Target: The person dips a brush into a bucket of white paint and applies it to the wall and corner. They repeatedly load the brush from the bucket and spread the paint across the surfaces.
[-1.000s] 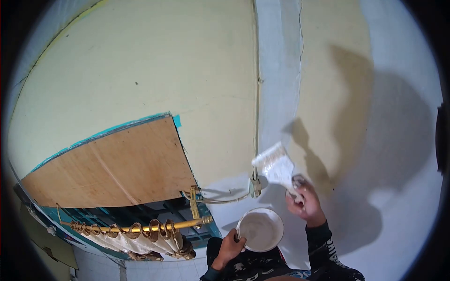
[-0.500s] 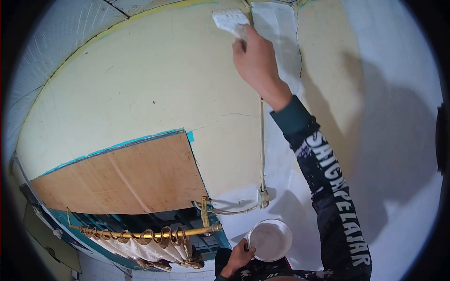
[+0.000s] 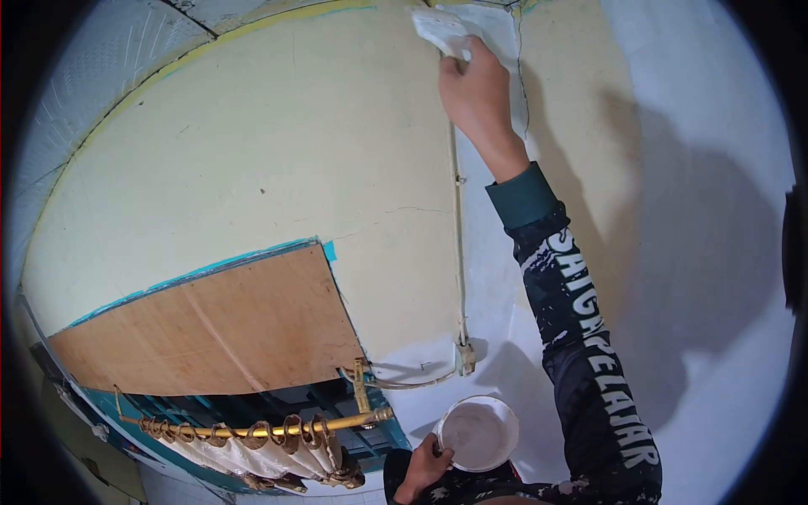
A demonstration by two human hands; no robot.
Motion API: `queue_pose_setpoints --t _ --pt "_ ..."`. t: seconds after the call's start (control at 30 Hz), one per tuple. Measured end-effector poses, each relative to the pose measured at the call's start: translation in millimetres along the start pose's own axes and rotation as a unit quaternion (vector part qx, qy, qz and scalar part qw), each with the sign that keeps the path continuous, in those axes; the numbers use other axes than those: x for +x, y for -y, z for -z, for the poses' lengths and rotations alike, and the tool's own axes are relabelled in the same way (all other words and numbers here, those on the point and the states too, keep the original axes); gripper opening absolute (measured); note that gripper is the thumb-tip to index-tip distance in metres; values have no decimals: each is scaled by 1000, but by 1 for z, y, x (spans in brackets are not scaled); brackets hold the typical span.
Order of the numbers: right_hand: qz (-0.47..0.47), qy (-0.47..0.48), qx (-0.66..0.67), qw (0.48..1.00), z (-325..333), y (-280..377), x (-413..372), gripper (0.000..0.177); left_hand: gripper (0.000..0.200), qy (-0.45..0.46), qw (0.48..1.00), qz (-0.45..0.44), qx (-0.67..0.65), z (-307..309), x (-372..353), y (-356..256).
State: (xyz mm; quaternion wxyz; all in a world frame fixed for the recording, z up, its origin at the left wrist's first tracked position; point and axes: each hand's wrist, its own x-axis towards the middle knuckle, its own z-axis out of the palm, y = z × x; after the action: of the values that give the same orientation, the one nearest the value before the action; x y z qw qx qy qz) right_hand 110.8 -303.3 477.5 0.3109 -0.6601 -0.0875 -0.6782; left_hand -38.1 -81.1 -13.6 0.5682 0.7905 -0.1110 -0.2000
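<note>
My right hand is closed on the handle of a wide brush, raised high near the top of the wall. White paint covers the brush head, which lies against the cream wall beside a white-painted strip. Low in the view, my left hand grips the rim of a round white bucket that holds pale paint. The fingers of that hand are curled over the bucket's left edge.
A cable runs down the wall to a small box. At the lower left are a wooden panel, a gold curtain rod and a gathered curtain. A crack marks the wall near the corner.
My right hand and the brush have moved a little to the right, from the cream wall toward the white strip. The whole view has shifted slightly. My left hand still holds the bucket.
</note>
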Motion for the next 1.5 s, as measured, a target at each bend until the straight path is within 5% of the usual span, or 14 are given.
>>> queue_pose_setpoints --t 0.5,0.93,1.07,1.27,1.37,1.5 --pt "53 -15 -106 993 12 -98 82 51 27 -3 996 -38 76 2 16 21" --pt "97 9 -131 987 1 -82 75 46 27 4 997 -16 79 6 7 -5" --pt "43 44 -153 986 28 -74 58 42 32 -9 999 -1 34 6 0 -12" --pt "45 74 -173 981 41 -65 91 53 25 -2 1000 -5 6 4 7 7" --pt "93 11 -163 982 32 -73 109 35 23 2 1000 -17 -1 3 12 12" --pt "83 113 -207 968 45 -90 80 44 25 -9 1000 -16 12 4 15 16"
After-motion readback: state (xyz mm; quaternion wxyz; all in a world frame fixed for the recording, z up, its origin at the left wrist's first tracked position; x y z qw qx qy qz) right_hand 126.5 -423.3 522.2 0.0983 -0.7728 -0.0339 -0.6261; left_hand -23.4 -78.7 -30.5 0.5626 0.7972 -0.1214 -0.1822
